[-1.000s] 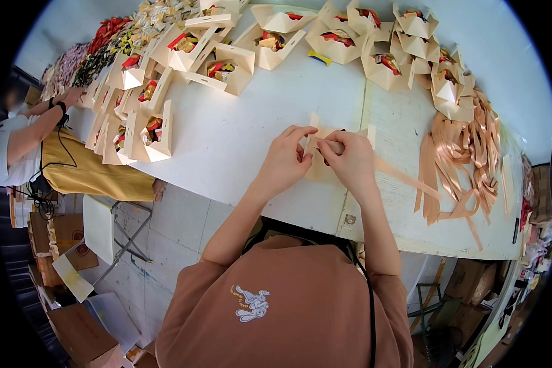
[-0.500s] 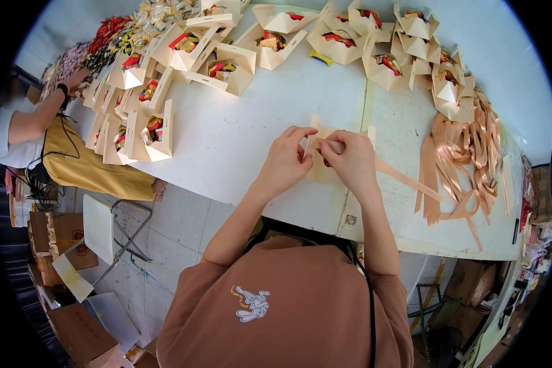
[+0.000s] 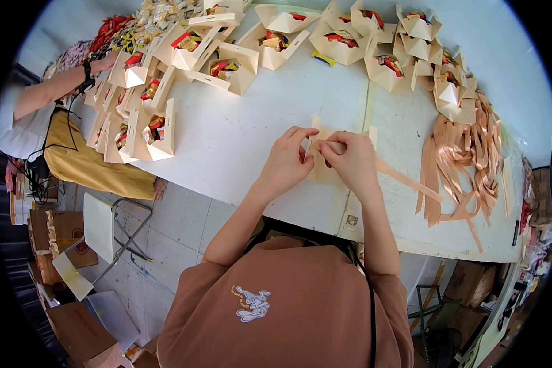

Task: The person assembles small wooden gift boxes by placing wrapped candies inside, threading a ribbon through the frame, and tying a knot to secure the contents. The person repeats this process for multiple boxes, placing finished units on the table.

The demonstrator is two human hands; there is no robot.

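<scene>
Ribbon (image 3: 408, 181) is trailing out from under the right hand (image 3: 353, 161), which looks to be pinching a bit of it near the front edge of the desk (image 3: 239, 138). Left hand (image 3: 286, 162) is curling close beside it, can't tell if it's gripping anything. Cream box (image 3: 373, 136) is sitting right under both hands. Ribbon heap (image 3: 438, 162) is spilling along the right edge, filled boxes (image 3: 343, 54) are lining the far edge, and a co-worker's hand (image 3: 106, 62) is reaching over the left side.
</scene>
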